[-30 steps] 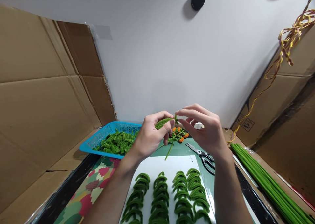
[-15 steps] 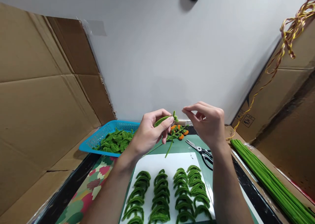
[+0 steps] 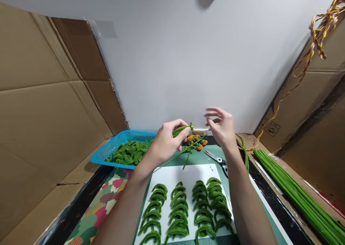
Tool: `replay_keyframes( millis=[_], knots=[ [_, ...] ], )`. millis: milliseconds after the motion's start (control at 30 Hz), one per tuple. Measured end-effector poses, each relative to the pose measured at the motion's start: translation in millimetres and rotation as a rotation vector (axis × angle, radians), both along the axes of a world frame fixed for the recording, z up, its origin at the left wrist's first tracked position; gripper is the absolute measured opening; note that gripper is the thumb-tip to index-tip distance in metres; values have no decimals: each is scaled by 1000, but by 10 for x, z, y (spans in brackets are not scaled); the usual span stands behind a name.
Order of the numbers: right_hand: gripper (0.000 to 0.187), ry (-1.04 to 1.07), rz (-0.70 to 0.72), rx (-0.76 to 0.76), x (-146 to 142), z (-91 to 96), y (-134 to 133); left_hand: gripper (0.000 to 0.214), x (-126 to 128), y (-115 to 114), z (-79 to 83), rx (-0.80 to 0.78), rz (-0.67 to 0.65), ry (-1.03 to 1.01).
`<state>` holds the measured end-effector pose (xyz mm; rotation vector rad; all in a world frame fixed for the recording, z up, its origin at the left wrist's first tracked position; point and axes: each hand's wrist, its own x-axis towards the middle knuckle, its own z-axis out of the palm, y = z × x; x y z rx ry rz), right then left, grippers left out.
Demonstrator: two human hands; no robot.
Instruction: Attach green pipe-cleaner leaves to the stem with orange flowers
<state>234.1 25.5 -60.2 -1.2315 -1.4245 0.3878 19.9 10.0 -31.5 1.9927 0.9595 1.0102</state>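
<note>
My left hand (image 3: 165, 144) is closed, pinching a folded green pipe-cleaner leaf (image 3: 182, 129) between thumb and fingers, held above the table's far end. My right hand (image 3: 222, 128) hovers to its right, apart from the leaf, fingers spread and nothing in them. Just beyond and below the hands lies a green sprig with orange buds (image 3: 196, 143). Rows of bent green pipe-cleaner pieces (image 3: 178, 209) lie on a white sheet (image 3: 172, 175) under my forearms.
A blue basket (image 3: 105, 154) at the left holds several green pieces. Scissors (image 3: 217, 161) lie by my right wrist. A bundle of straight green pipe cleaners (image 3: 296, 196) lies along the right. Cardboard walls stand on both sides; a gold ribbon (image 3: 316, 36) hangs top right.
My right hand has let go of the leaf's tip, drawn away to the right and opened its fingers. My left hand keeps its pinch on the leaf.
</note>
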Motion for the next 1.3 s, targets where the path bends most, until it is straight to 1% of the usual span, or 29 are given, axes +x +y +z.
replay_keyframes(
  millis=[33, 67, 100, 133, 200, 267, 333, 367, 467, 567, 667, 733, 867, 1067, 1300],
  knots=[
    [50, -125, -151, -16, 62, -49, 32, 30, -7, 16, -9, -3, 4, 8],
    [61, -258, -232, -56, 131, -96, 56, 30, -13, 35, -20, -8, 8, 19],
    [66, -364, -236, -105, 201, -137, 71, 29, -17, 54, -34, -16, 11, 32],
    [66, -431, -198, -149, 265, -167, 77, 29, -19, 74, -50, -25, 12, 45],
    [62, -457, -54, -186, 348, -182, 64, 28, -15, 113, -91, -47, 4, 57],
    [56, -406, 113, -142, 348, -137, 22, 27, 0, 147, -134, -74, -12, 45],
    [48, -323, 277, -71, 270, -60, -32, 26, 19, 176, -172, -82, -4, 22],
    [44, -279, 333, -35, 212, -24, -56, 25, 28, 188, -186, -71, 12, 12],
    [37, -190, 431, 83, 25, 25, -84, 24, 41, 212, -203, -23, 39, 2],
    [32, -183, 489, 155, -96, -11, -48, 27, 31, 210, -189, -40, -17, 3],
    [33, -197, 479, 179, -122, -51, -10, 29, 11, 189, -160, -88, -81, -8],
    [35, -183, 467, 203, -104, -52, -7, 30, 0, 175, -138, -116, -97, -29],
    [30, -171, 454, 266, -54, -25, -26, 31, -4, 156, -102, -161, -85, -67],
    [17, -213, 426, 319, -30, -22, -22, 33, -16, 135, -70, -183, -89, -86],
    [17, -264, 420, 327, 3, -7, -49, 31, -29, 92, -25, -210, -103, -90]
  ],
)
